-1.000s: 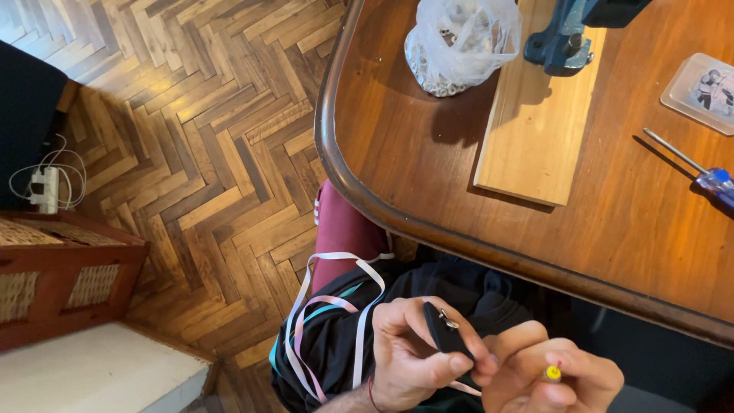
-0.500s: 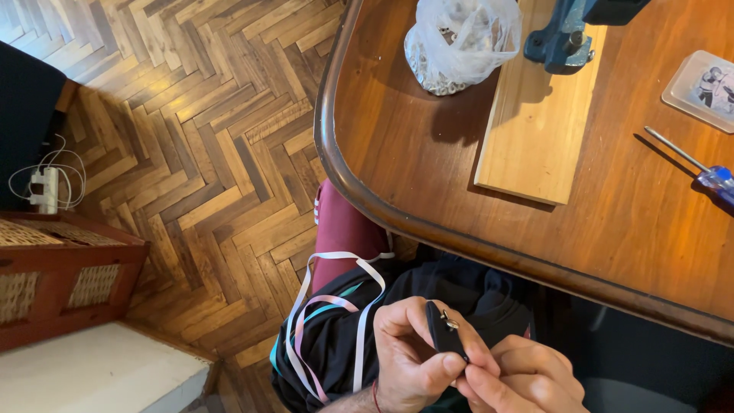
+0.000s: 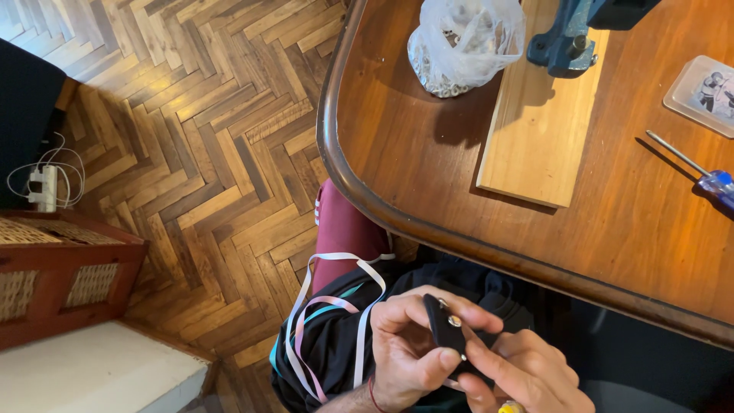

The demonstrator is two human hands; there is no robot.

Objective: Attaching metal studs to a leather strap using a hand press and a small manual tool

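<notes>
Head view, looking down past the edge of a wooden table (image 3: 428, 145) onto the person's lap. The left hand (image 3: 409, 348) grasps a small black strap piece (image 3: 446, 331) between thumb and curled fingers, below the table edge and above a bundle of dark fabric (image 3: 336, 352). The strap piece stands nearly upright in the frame, its long axis running from upper left to lower right; its rounded upper end points toward the table, its lower end is hidden between the two hands. A small metal snap (image 3: 454, 321) sits on its face. The right hand (image 3: 527, 375) is closed about the strap's lower part, forefinger laid against it; a yellow tip (image 3: 511, 408) shows at the bottom edge, and what it belongs to cannot be told. Pale ribbons (image 3: 321, 321) loop over the fabric. On the table, well apart from the hands: a clear plastic bag (image 3: 462, 46), a light wooden board (image 3: 539, 130) bearing a blue metal tool base (image 3: 564, 46), a blue-handled screwdriver (image 3: 699, 174) and a small picture card (image 3: 707, 92). Herringbone parquet (image 3: 191, 115) lies to the left
</notes>
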